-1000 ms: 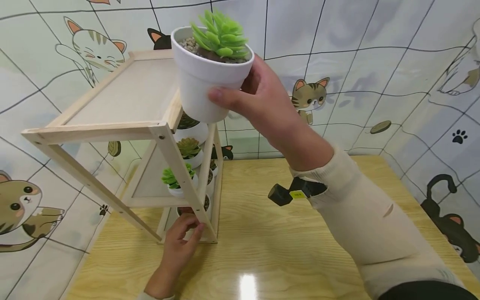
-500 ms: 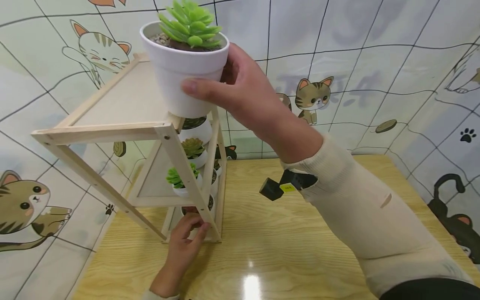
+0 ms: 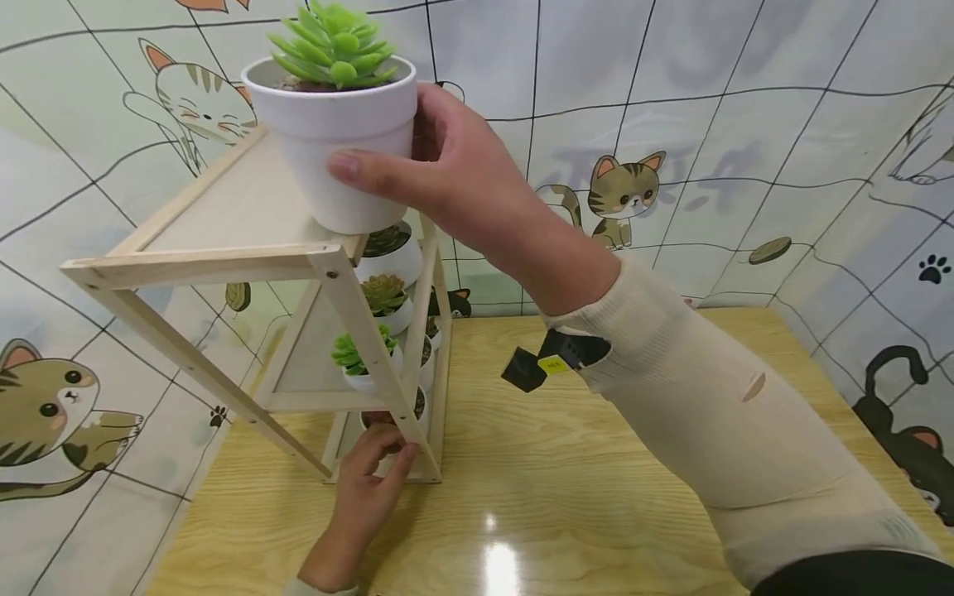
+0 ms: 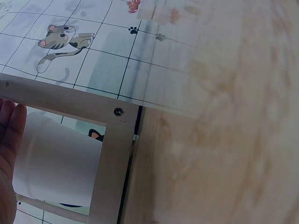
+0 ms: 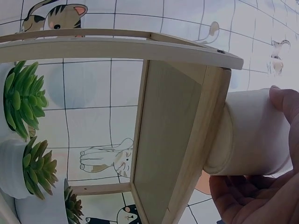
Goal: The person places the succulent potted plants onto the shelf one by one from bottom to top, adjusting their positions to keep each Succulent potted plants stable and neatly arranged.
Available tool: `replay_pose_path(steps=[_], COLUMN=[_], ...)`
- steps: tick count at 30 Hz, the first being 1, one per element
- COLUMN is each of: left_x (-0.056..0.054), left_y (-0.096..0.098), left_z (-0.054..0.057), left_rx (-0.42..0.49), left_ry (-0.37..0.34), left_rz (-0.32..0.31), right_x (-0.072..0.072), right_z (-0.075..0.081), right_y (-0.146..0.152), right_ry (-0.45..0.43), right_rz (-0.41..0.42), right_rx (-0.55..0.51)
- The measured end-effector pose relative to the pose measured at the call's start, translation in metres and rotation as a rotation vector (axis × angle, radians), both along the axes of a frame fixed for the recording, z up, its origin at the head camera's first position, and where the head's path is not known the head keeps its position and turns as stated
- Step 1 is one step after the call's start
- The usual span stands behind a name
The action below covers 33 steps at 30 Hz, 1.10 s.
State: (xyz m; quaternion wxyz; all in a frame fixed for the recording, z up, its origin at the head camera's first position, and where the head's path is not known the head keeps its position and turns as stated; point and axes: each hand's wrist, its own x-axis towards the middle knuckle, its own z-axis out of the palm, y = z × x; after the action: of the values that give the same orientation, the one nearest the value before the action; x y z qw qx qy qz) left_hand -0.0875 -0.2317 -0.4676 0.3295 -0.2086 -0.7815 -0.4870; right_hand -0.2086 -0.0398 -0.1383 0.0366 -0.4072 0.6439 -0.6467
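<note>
My right hand (image 3: 465, 178) grips a white pot (image 3: 335, 157) with a bright green succulent (image 3: 335, 50) from its right side, thumb across the front. The pot is upright at the right edge of the top board (image 3: 224, 207) of a wooden plant shelf (image 3: 197, 266). In the right wrist view the pot's base (image 5: 224, 140) lies close against that edge; whether it bears on it I cannot tell. Low down, my left hand (image 3: 365, 480) holds the shelf's front post, thumb near its outer side. Beside the left fingers (image 4: 9, 130) is a white pot (image 4: 60, 161) inside the frame.
On the middle tier sit several small white-potted succulents, among them a bright green one (image 3: 350, 354) and a brownish one (image 3: 383, 294). More pots stand on the bottom tier. The shelf stands on a wood-grain table (image 3: 559, 463) against a cat-patterned wall (image 3: 492, 50).
My right hand has carried the potted succulent leftward, from right of the shelf to over its top edge. The left hand has stayed at the post.
</note>
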Motion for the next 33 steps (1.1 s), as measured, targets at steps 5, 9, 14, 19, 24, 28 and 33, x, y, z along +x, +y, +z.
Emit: replay_pose_path(steps=[5,9,14,19,24,28,33], left_x=[0.002,0.003,0.003,0.002,0.003,0.003,0.002], left_y=[-0.001,-0.001,-0.001,0.0,0.0,0.001,0.001], left_z=[0.001,0.002,0.002,0.002,0.002,0.001,0.002], left_rx=[-0.002,-0.007,-0.01,-0.013,-0.007,0.006,0.014], left_ry=[-0.03,-0.04,-0.047,-0.036,-0.043,-0.054,-0.047], left_rz=[0.006,0.014,0.016,0.018,0.021,0.023,0.018], right_x=[0.001,0.004,0.004,0.003,0.004,0.004,0.005], right_z=[0.004,0.007,0.009,0.008,0.008,0.009,0.01], right_y=[-0.007,-0.009,-0.012,-0.014,-0.015,-0.015,-0.014], right_ry=[0.006,-0.002,-0.025,-0.032,-0.043,-0.054,-0.051], right_rz=[-0.008,-0.028,-0.032,-0.043,-0.032,-0.021,-0.029], right_rx=[0.014,0.043,0.039,0.07,0.08,0.074,0.093])
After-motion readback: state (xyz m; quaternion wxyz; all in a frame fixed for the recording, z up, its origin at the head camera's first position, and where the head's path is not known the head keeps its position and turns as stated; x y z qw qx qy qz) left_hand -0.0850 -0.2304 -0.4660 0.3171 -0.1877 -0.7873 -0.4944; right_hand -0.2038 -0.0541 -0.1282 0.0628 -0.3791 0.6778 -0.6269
